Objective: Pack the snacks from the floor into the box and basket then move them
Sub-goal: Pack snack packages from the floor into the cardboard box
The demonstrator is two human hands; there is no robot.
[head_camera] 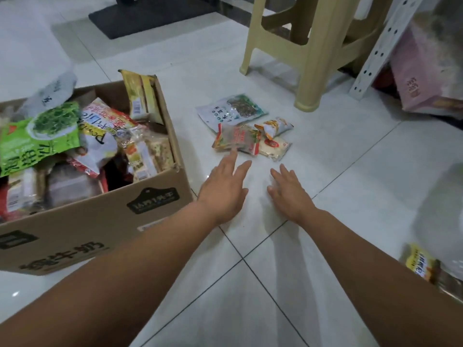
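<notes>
Both my hands (223,194) reached over the floor (325,196) toward four loose snacks (248,131).

My left hand and right hand (288,194) were open, fingers straight and spread, holding nothing; the left forefinger tip was at the near edge of the red packet (235,140), but I cannot tell if it touched. The snacks lay together on the floor between the box (100,221) and a stool (307,91) leg. The box, just left of my left hand, was full of packets (37,136).

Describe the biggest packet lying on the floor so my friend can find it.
Look between the cardboard box and the beige stool. Four packets lie there; the white-and-green packet lies at the back, the biggest, with a dark speckled window.
</notes>
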